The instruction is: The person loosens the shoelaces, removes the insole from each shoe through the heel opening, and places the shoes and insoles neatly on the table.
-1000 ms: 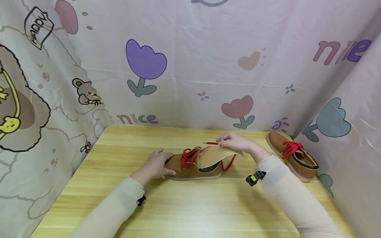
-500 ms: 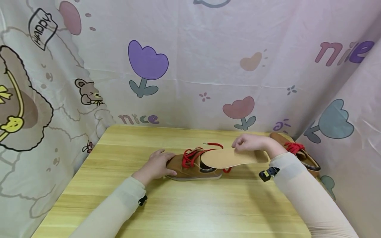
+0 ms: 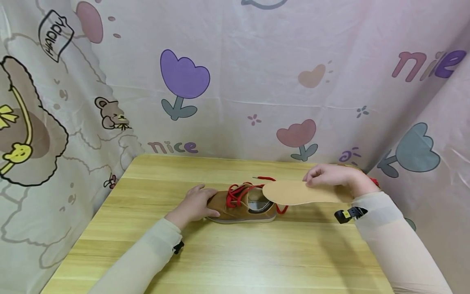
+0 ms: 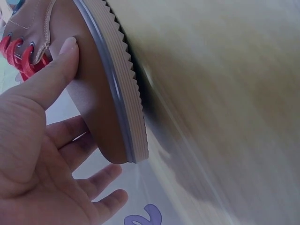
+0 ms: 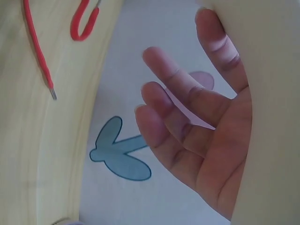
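A brown leather shoe (image 3: 231, 211) lies on the table in the head view, toe to the left, its collar gaping. Red laces (image 3: 235, 197) run loosely through its eyelets. My left hand (image 3: 193, 206) grips the toe; in the left wrist view the thumb (image 4: 65, 63) is on one side and fingers on the other, with some fingers off the shoe. My right hand (image 3: 328, 178) pinches a tan insole (image 3: 290, 194) by its upper edge, above the table right of the shoe. In the right wrist view the insole (image 5: 276, 117) partly covers the hand.
A second shoe's red laces (image 3: 375, 182) peek out behind the right hand, the rest mostly hidden. A loose lace end (image 3: 265, 178) lies behind the first shoe. Printed curtains (image 3: 235, 81) hang along the table's back and sides.
The insole has come out of the shoe and moved right with my right hand, which now covers most of the second shoe. My left hand stays on the toe.
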The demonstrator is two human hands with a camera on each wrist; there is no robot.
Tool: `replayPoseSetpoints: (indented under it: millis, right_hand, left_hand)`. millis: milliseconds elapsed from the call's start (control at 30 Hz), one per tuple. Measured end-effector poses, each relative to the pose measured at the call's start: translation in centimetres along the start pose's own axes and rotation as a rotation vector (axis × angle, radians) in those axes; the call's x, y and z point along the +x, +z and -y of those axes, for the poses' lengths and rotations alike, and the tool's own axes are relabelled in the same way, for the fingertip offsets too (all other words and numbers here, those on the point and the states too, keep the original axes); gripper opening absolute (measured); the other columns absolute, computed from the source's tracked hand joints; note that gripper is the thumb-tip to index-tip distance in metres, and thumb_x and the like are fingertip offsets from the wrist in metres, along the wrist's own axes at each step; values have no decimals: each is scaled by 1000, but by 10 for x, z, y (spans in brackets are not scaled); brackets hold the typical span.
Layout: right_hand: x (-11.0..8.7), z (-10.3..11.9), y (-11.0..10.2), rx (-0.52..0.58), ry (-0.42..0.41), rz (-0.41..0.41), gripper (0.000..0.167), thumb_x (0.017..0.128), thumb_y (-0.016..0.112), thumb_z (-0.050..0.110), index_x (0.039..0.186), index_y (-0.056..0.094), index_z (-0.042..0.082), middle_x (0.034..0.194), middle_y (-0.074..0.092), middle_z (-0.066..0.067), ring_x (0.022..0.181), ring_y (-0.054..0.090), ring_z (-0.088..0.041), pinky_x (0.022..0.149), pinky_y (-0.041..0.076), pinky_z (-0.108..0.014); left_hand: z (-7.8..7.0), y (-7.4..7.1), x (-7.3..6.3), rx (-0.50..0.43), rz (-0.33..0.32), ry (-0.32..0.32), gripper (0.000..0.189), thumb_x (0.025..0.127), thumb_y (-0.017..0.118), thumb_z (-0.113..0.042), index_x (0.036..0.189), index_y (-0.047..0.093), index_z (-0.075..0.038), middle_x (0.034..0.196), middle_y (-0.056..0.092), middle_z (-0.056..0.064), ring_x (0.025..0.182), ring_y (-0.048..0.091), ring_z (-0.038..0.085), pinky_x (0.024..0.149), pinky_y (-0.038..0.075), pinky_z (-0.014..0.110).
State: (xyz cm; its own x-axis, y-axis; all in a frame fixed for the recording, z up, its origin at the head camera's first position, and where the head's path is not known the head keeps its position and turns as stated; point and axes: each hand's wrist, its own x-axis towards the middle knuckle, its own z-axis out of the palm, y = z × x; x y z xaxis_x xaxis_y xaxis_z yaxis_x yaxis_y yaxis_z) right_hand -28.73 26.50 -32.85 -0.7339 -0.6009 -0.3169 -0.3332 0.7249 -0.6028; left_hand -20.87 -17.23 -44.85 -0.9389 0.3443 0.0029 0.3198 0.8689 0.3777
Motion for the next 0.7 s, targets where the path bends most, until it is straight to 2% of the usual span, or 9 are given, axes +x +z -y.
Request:
replayPoseSetpoints:
  millis: [100, 200, 433, 567, 700]
  right_hand:
    - [-2, -5, -4, -10, 0, -25, 24, 97, 63, 27, 107, 75, 9, 124, 64, -10, 120, 53, -28, 107, 35, -49]
    - [-3, -9, -6, -22, -5, -42, 24, 98, 62, 26, 107, 75, 8, 121, 66, -9, 116, 55, -24, 105, 37, -45]
    - [2, -15, -5, 35, 54, -96, 23, 100, 57, 25, 99, 70, 7, 98, 63, -3, 90, 52, -17, 83, 40, -33]
    - [8, -22, 0, 62, 79, -152, 23, 100, 57, 24, 95, 67, 4, 91, 60, -4, 82, 51, -16, 76, 41, -31]
    - [13, -32, 6, 41, 94, -213, 24, 100, 57, 24, 93, 66, 4, 89, 59, -4, 77, 50, -15, 70, 42, -30]
  left_hand:
    - [-1, 0, 0, -1, -1, 0, 78, 79, 84, -42, 142, 56, -5, 142, 57, 12, 141, 33, 48, 116, 20, 60]
    - [-2, -1, 0, -11, -2, -3, 77, 79, 84, -41, 141, 56, -4, 142, 57, 12, 141, 33, 48, 116, 20, 60]
    - [-3, -3, -2, -12, -8, 1, 76, 79, 84, -40, 141, 57, -3, 141, 58, 12, 140, 34, 48, 116, 22, 61]
    - [-3, -3, -2, -12, -11, 4, 76, 80, 84, -40, 141, 56, -3, 141, 58, 13, 140, 34, 49, 116, 21, 61]
    - [-4, -3, -3, -8, -6, 1, 76, 80, 84, -40, 141, 56, -3, 142, 57, 13, 140, 34, 48, 116, 21, 61]
